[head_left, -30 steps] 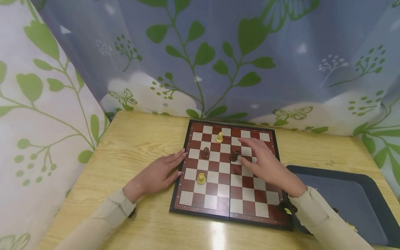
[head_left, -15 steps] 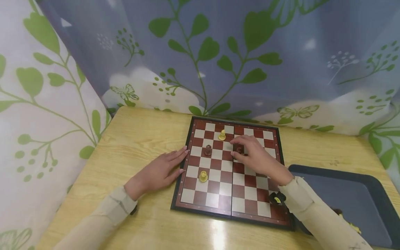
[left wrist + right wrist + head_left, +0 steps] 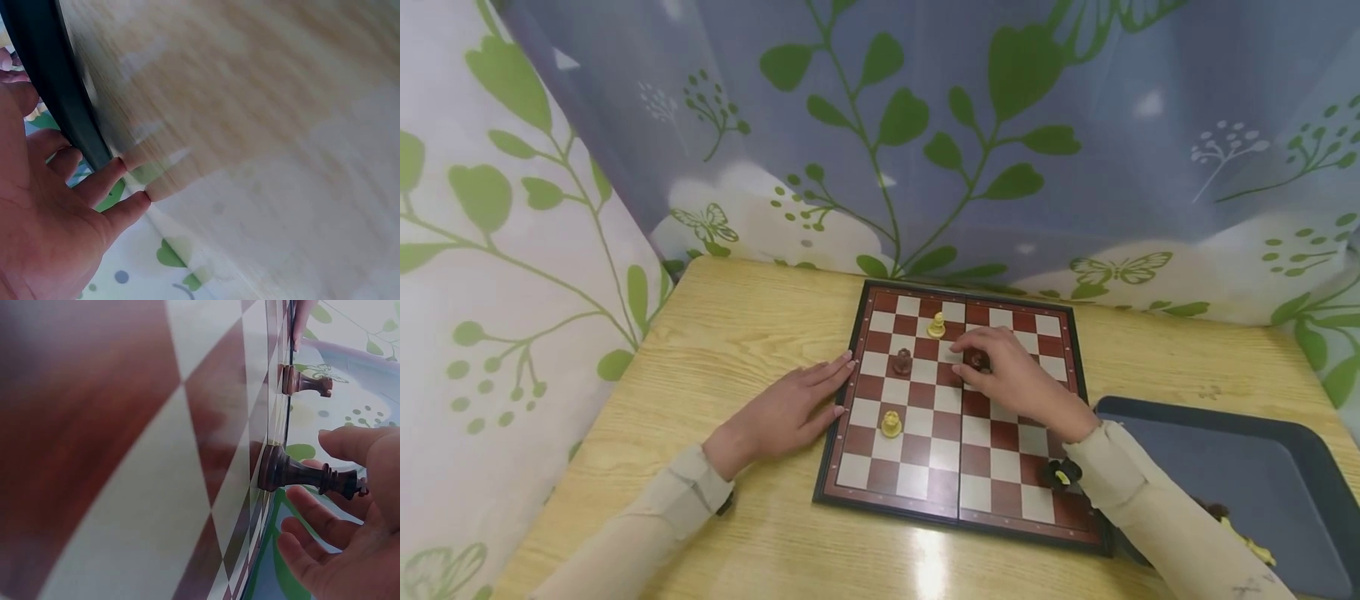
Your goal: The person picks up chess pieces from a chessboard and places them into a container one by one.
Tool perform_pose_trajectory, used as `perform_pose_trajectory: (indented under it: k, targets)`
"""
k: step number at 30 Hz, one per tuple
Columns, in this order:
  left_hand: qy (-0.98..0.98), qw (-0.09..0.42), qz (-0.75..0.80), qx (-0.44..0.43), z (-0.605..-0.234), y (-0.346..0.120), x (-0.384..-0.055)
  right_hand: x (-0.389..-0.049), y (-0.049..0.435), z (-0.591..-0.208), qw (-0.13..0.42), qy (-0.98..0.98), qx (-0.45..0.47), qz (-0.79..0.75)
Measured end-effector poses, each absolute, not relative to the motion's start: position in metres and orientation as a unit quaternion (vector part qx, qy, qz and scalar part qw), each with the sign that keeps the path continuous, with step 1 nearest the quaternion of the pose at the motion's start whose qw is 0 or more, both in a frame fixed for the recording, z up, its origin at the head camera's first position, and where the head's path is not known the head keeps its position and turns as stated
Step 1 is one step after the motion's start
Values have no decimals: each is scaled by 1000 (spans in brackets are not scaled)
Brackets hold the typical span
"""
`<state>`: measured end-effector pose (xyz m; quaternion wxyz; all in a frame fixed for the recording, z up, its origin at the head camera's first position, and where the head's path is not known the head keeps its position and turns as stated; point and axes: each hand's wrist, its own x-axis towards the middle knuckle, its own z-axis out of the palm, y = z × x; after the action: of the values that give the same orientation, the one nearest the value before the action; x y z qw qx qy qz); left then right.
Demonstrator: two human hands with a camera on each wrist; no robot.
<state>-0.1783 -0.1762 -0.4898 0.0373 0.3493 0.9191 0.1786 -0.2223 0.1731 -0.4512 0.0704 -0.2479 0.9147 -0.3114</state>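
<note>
A dark king (image 3: pixel 312 475) stands upright on the chessboard (image 3: pixel 1007 462), just right of the middle seam. My right hand (image 3: pixel 1011 375) is around it, thumb on one side and fingers on the other; in the right wrist view the thumb (image 3: pixel 350 445) is apart from the king. My left hand (image 3: pixel 782 412) lies with straight fingers at the board's left edge; the left wrist view shows the fingers (image 3: pixel 128 209) beside the black rim. A dark rook (image 3: pixel 902 361), a yellow pawn-like piece (image 3: pixel 936 325) and a yellow crown-topped piece (image 3: pixel 891 423) stand on the left half.
A dark grey tray (image 3: pixel 1247 429) stands right of the board, partly under my right sleeve, with several dark and yellow pieces (image 3: pixel 1243 537) in it. The wooden table (image 3: pixel 737 308) meets a leaf-patterned cloth (image 3: pixel 925 217) behind the board.
Since a second ago my right hand has moved left, its thumb and fingers coming around the dark king. The view has shifted slightly. My left hand stays at the board's edge.
</note>
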Motion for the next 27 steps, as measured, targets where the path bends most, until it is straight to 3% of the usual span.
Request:
perform_pose_trajectory:
  k: [13,27]
  targets:
    - [920,40,178,348,-491,-175,-179,-223,189,-448,84,919,-240,-301]
    - [920,46,179,345,-489,-175,-178,-219,192,-444,60,917,-227,-323]
